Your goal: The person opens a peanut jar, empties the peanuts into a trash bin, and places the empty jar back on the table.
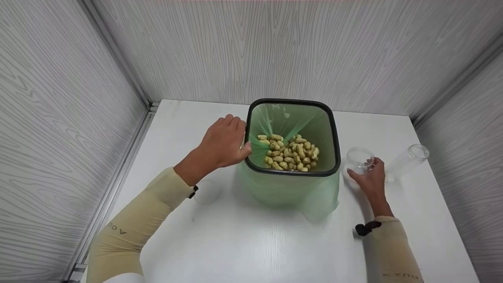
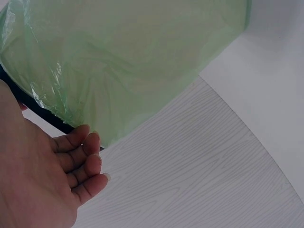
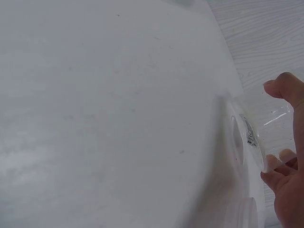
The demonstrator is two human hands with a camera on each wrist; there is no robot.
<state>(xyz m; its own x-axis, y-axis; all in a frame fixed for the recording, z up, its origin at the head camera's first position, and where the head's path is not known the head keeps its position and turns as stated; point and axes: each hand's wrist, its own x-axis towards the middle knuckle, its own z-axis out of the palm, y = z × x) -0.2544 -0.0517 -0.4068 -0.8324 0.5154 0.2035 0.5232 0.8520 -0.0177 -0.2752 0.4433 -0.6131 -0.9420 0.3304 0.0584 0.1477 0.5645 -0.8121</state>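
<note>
A bin with a black rim (image 1: 292,173) and a pale green liner (image 1: 275,192) stands mid-table, with peanuts in shells (image 1: 292,155) inside. At its left side, my left hand (image 1: 222,143) holds the rim, thumb across the edge and fingers outside; the left wrist view shows this hand (image 2: 52,161) against the green liner (image 2: 133,61). Right of the bin, my right hand (image 1: 371,179) grips a short clear jar (image 1: 359,155), thumb on one side and fingers on the other. In the right wrist view the jar (image 3: 251,135) shows small dark printing, close over the table.
A taller clear jar (image 1: 408,159) stands right of my right hand. A faint clear round thing (image 1: 208,191) lies on the white table (image 1: 235,247) by my left wrist. Wood-grain panels (image 1: 204,51) enclose the table at the back and both sides.
</note>
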